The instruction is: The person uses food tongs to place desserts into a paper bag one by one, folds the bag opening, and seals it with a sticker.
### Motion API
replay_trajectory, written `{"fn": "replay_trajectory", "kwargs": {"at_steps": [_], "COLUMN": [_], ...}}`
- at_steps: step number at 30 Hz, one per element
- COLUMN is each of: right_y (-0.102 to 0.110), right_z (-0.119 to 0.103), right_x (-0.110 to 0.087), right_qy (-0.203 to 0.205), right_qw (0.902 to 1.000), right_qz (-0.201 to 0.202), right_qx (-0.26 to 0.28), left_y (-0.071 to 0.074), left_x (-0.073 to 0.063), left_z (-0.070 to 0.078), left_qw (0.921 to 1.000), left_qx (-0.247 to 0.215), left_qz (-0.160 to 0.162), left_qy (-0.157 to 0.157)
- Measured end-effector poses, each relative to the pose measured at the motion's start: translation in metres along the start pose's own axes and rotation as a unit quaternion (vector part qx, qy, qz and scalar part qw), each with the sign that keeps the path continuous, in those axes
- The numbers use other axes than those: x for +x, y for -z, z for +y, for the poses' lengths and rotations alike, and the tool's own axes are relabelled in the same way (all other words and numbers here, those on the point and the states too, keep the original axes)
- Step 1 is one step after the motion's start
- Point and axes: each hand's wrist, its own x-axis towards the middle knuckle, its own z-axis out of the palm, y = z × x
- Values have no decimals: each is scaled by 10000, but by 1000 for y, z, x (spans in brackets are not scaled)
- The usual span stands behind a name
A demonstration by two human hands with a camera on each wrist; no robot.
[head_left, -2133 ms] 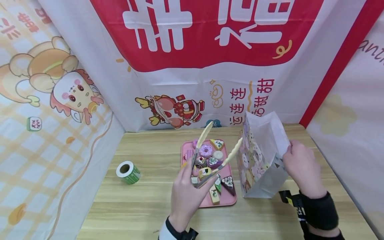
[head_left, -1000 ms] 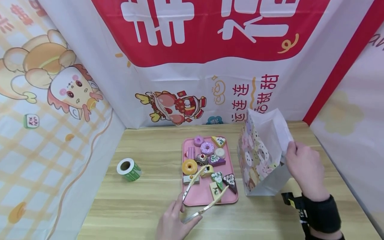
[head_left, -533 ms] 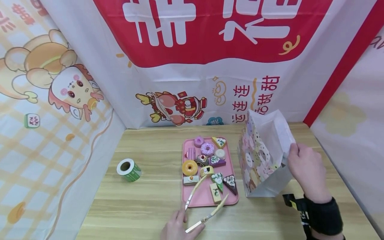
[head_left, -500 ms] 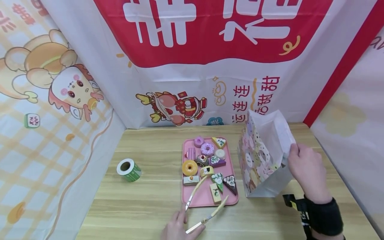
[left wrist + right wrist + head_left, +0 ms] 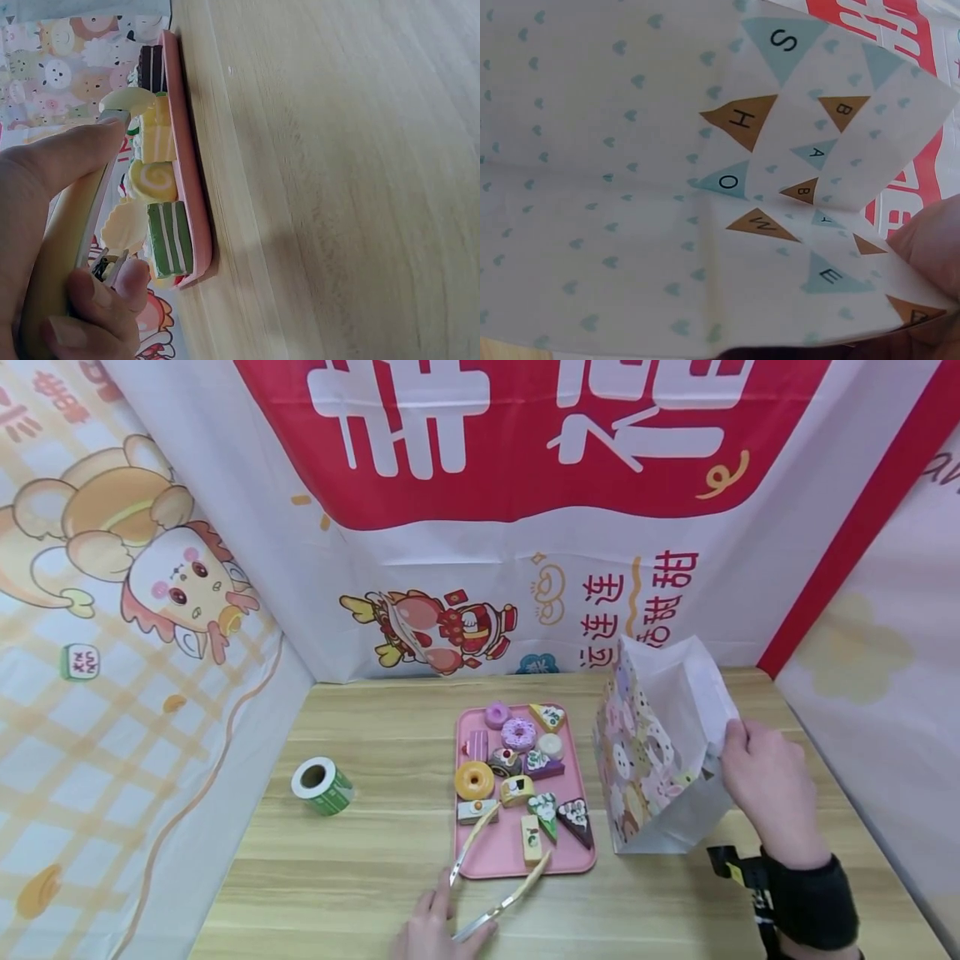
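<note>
My left hand (image 5: 435,931) holds a pair of food tongs (image 5: 519,892), metal with cream tips spread apart. The tips reach over the front of a pink tray (image 5: 491,860), one near a layered cake slice (image 5: 477,812), the other by a small yellow cake block (image 5: 531,839). In the left wrist view my thumb lies along the tongs' handle (image 5: 60,247), fingers curled below it. My right hand (image 5: 772,793) pinches the upper edge of an upright paper bag (image 5: 637,777) with its mouth open. The bag's printed side (image 5: 630,180) fills the right wrist view.
Toy doughnuts, such as the orange one (image 5: 475,780), and several cake pieces lie on the tray. A green-and-white label roll (image 5: 322,785) stands to the left on the wooden table (image 5: 375,860). Printed cloths (image 5: 450,552) close off the back and sides.
My left hand has drawn back from above the tray to its front edge with the tongs. Lately the tips shifted left and the yellow cake block turned straighter. My right hand stays on the bag.
</note>
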Motion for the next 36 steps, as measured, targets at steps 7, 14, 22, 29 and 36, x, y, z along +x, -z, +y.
{"fn": "replay_trajectory", "kwargs": {"at_steps": [7,14,22,29,36], "right_y": [-1,-1,0,-1,-1], "right_z": [1,2,1,-1,-2], "right_x": [-1,0,1,1,1], "right_qy": [-2,18,60,40,12], "right_qw": [10000,10000,9999,10000,10000], "right_qz": [-30,64,55,13,-12], "right_qx": [29,-45,-106,-82,-92], "left_y": [4,9,5,4,0], "left_x": [2,7,12,15,14], "left_z": [-6,-19,-26,-23,-21], "left_qw": [10000,9970,9926,9925,9902], "left_qx": [40,225,341,408,585], "left_qz": [-7,210,-64,-324,-39], "left_qy": [-65,-709,-1162,-1109,-1270]}}
